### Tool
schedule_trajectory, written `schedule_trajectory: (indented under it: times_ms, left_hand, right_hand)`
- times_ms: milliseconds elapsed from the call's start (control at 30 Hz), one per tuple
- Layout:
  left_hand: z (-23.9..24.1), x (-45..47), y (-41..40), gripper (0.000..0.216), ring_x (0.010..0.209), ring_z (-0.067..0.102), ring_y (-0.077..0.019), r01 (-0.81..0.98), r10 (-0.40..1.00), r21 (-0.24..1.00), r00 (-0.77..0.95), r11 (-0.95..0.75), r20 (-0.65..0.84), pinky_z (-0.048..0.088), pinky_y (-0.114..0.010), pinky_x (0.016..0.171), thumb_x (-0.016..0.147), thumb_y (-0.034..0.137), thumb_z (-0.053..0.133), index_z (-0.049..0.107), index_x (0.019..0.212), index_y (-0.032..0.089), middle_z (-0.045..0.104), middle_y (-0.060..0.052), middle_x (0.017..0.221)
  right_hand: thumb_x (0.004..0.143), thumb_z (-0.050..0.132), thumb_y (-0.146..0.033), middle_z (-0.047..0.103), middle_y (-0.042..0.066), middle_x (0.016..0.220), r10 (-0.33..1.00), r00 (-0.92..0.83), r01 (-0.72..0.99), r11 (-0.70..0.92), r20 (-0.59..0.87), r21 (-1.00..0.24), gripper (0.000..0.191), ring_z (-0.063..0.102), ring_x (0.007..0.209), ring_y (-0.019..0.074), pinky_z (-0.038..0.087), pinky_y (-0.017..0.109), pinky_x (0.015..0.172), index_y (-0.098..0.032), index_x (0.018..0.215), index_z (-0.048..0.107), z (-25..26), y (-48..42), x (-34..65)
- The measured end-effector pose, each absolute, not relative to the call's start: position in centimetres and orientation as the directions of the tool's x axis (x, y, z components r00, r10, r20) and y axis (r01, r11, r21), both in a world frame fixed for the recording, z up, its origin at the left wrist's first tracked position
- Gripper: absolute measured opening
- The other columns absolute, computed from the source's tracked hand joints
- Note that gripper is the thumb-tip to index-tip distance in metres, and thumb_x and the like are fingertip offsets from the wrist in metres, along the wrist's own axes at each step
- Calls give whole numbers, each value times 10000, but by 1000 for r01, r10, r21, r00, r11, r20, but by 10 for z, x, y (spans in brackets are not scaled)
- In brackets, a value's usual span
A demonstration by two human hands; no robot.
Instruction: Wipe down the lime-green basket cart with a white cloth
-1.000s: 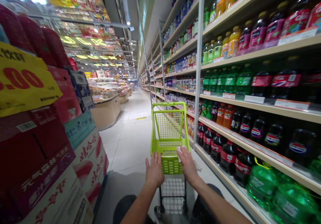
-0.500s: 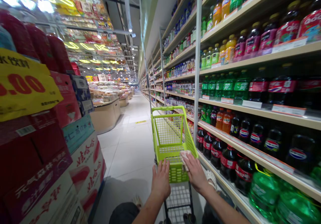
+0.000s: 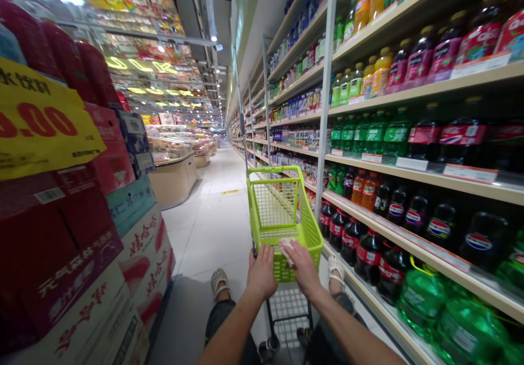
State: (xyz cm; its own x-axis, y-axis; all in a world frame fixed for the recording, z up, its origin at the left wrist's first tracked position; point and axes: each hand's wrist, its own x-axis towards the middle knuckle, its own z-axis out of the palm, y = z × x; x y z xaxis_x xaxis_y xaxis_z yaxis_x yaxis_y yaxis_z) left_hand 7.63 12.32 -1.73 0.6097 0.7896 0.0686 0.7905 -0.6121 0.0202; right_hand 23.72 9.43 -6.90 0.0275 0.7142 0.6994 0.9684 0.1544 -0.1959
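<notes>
A lime-green shopping cart [image 3: 282,207] stands in the aisle right in front of me, its basket holding nothing I can see. My left hand [image 3: 262,272] rests on the near rim of the cart, fingers curled over the handle. My right hand [image 3: 301,264] is on the same rim beside it, with a small white crumpled paper or cloth [image 3: 285,245] pinched under its fingers against the handle. Both forearms reach forward from the bottom of the view. My feet in light sandals show on either side of the cart's lower frame.
Long shelves of soda bottles [image 3: 409,212] run close along the right. Stacked red and white cartons [image 3: 82,245] with a yellow price sign [image 3: 41,119] stand at the left. The tiled aisle [image 3: 213,212] runs ahead past a curved display counter [image 3: 174,177].
The cart has swung slightly left and moved forward down the aisle. My two hands have come closer together on the handle, and my feet have come into view.
</notes>
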Motion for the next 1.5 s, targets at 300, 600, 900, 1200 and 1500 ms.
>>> schedule_trajectory:
  times_ms: [300, 600, 900, 1200, 1500]
  left_hand:
    - [-19, 73, 130, 776, 1339, 59, -232, 817, 813, -74, 577, -572, 86, 75, -563, 1041, 633, 188, 426, 158, 1359, 116, 140, -78, 1458]
    - [-18, 76, 126, 791, 1341, 18, -235, 808, 808, -100, 587, -580, 51, 75, -549, 1047, 641, 214, 430, 130, 1367, 119, 112, -74, 1463]
    - [-22, 77, 124, 764, 1340, 50, -237, 792, 788, -61, 610, -607, 84, 59, -532, 1057, 660, 240, 394, 139, 1369, 111, 142, -76, 1457]
    - [-32, 80, 124, 768, 1340, 35, -243, 805, 795, -23, 590, -593, 140, 70, -508, 1064, 658, 239, 397, 144, 1366, 88, 118, -90, 1459]
    - [-44, 73, 129, 767, 1341, 41, -213, 841, 824, 30, 522, -540, 220, 84, -468, 1079, 637, 142, 383, 147, 1365, 86, 113, -72, 1461]
  right_hand:
    - [744, 452, -11, 487, 115, 1264, 732, 186, 969, -25, 655, -247, 495, 387, 1203, 236, 298, 468, 964, -221, 1187, 518, -51, 75, 271]
    - [764, 445, -43, 485, 89, 1272, 725, 92, 978, 62, 683, -198, 503, 366, 1219, 231, 297, 455, 971, -254, 1218, 490, -58, 80, 259]
    - [714, 412, 7, 479, 81, 1278, 673, -64, 980, 182, 737, -81, 586, 386, 1208, 215, 347, 439, 957, -253, 1236, 469, -72, 93, 238]
    - [679, 397, 31, 474, 93, 1280, 626, -22, 985, 148, 779, -91, 628, 380, 1213, 209, 361, 427, 944, -233, 1246, 456, -73, 85, 247]
    - [696, 392, 31, 483, 88, 1273, 647, 66, 988, 64, 760, -140, 583, 382, 1211, 219, 339, 453, 956, -235, 1203, 502, -70, 84, 266]
